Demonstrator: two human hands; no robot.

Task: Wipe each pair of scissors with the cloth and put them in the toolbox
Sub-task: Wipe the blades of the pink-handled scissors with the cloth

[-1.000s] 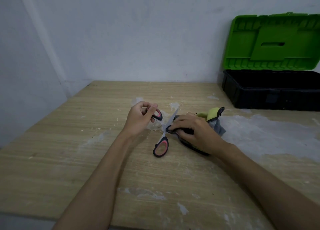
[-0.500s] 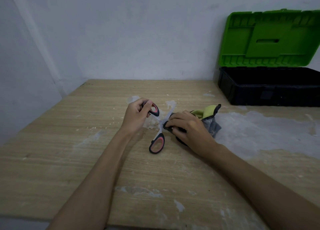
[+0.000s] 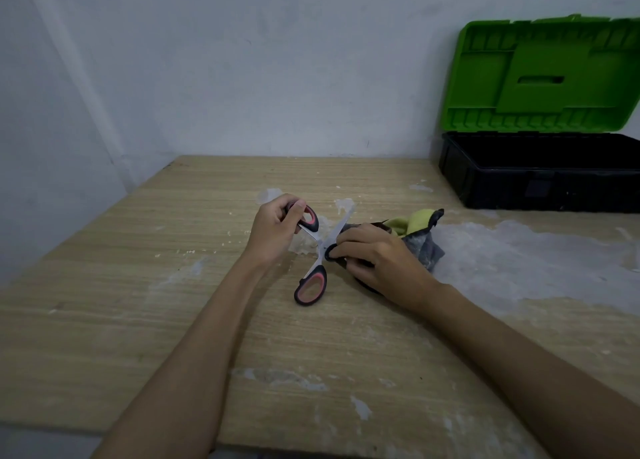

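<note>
A pair of scissors [image 3: 313, 280] with black and pink handles lies spread open in the middle of the wooden table [image 3: 173, 285]. My left hand [image 3: 273, 232] grips the upper handle. My right hand [image 3: 377, 261] holds a grey and yellow-green cloth [image 3: 420, 232] bunched round one blade close to the pivot. The other blade points up and away, bare. The lower handle rests on the table. The toolbox [image 3: 540, 174], black with a green lid raised against the wall, stands open at the back right.
White walls close off the back and the left of the table. Pale, patchy smears cover the tabletop to the right of the cloth. The table's front edge runs along the bottom of the view.
The scissors and both hands stay in about the same place. My right hand with the cloth has shifted slightly along the blade toward the pivot.
</note>
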